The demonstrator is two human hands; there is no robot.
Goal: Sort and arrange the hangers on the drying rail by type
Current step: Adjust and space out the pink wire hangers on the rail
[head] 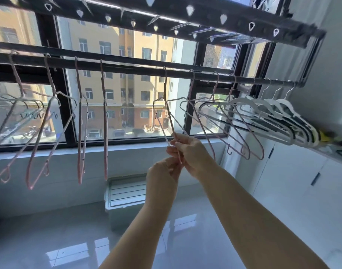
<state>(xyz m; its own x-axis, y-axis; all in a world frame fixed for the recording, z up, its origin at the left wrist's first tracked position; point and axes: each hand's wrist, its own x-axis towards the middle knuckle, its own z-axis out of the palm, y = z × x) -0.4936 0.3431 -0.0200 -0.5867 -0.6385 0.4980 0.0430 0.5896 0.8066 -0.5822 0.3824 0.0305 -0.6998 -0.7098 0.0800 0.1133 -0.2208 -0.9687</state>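
Both hands, left and right, pinch the lower bar of a pink hanger hooked mid-rail; probably thin coated wire, light and springy, best held there.

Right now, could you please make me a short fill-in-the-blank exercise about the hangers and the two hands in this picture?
1. Both hands, the left hand and the right hand, hold the lower end of one thin ____ hanger.
2. This hanger's hook is on the dark ____.
3. The thick white hangers are bunched at the ____ end of it.
4. Behind the hangers is a large ____.

Missing words: pink; rail; right; window
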